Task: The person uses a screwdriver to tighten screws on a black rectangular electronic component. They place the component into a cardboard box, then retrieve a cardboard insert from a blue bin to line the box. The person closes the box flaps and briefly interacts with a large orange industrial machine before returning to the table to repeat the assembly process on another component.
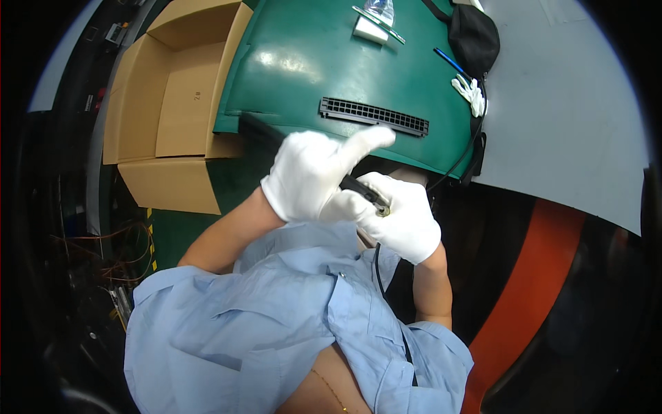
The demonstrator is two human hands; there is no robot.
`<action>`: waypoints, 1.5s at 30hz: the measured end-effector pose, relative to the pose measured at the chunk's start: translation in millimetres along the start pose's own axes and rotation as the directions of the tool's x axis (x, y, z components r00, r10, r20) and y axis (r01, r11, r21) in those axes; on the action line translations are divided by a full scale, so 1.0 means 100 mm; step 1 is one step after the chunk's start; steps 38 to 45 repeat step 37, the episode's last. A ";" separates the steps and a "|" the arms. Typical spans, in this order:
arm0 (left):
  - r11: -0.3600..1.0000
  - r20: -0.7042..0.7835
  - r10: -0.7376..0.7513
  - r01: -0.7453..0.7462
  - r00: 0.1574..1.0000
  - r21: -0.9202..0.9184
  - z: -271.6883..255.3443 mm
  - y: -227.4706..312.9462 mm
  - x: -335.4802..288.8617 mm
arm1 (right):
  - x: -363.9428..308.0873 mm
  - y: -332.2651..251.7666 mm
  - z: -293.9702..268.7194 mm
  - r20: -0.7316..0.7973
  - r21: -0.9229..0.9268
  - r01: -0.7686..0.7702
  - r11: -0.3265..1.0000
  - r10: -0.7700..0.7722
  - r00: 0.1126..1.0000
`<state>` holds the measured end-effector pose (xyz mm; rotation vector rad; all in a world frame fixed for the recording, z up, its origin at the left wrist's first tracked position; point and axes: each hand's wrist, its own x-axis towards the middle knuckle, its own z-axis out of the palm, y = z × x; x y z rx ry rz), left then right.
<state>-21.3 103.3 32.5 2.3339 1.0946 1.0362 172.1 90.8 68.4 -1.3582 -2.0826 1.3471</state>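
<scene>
My left hand, in a white glove, is closed round a long black bar-shaped part, its index finger stretched out to the right. One end of the part sticks out blurred past the hand toward the cardboard box. My right hand, gloved too, closes on the other end, where a small brassy metal piece shows between the hands. The gloves hide the middle of the part. Just beyond my hands, a black strip-shaped grille with rows of square openings lies on the green mat.
At the left stands an open cardboard box. A clear plastic bag, a green pen-like stick and a white block lie at the far edge. White gloves, a blue pen and a black pouch are at the right.
</scene>
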 end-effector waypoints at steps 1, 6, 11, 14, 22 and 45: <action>0.991 -0.078 -0.133 0.130 0.988 -0.043 -0.08 0.03 0.07 | 0.00 0.08 0.08 -0.132 0.005 0.075 0.997 -0.073 0.989; 0.783 -0.571 -0.620 0.470 0.538 -0.408 -0.10 -0.24 -0.18 | -0.01 0.07 0.32 -0.490 -0.091 0.169 0.981 -0.192 0.851; -0.039 0.181 -0.918 0.374 0.354 -0.927 0.04 -0.13 -0.11 | 0.00 0.16 0.67 -0.110 -0.194 0.322 0.927 -0.346 0.932; -0.048 0.197 -0.903 0.365 0.383 -0.930 0.08 -0.15 -0.16 | -0.05 0.22 0.61 -0.104 -0.148 0.256 0.955 -0.273 0.956; -0.068 0.330 -0.866 0.566 0.375 -0.822 0.18 -0.05 -0.16 | 0.39 0.48 0.50 -0.194 -0.396 0.586 0.707 -0.688 0.699; -0.112 0.328 -0.878 0.518 0.349 -0.848 0.25 -0.17 -0.20 | -0.02 0.46 0.65 0.005 -0.518 0.637 0.570 -0.743 0.669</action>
